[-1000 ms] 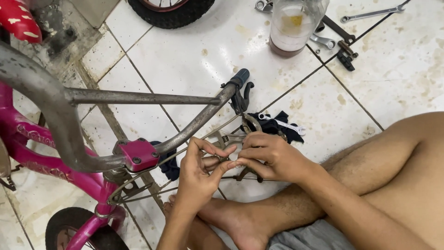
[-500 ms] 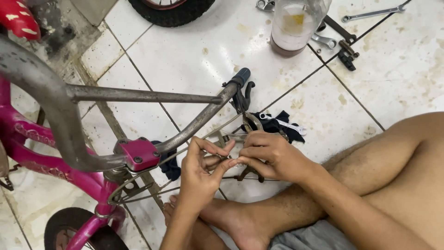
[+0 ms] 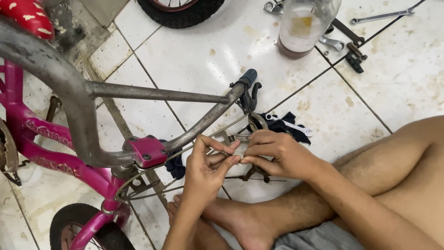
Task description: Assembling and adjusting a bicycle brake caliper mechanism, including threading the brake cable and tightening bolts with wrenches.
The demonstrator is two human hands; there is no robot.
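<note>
Pinched together at the fingertips, left hand [image 3: 203, 169] and right hand [image 3: 277, 153] closed on a small metal fitting [image 3: 230, 139] and thin cable [image 3: 194, 149] beside the pink bicycle's grey handlebar [image 3: 157, 95], likely to slip from so slight a grip.

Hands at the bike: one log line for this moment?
left hand: pinching brake cable | right hand: fingertips meeting left's | handlebar: beside both
</note>
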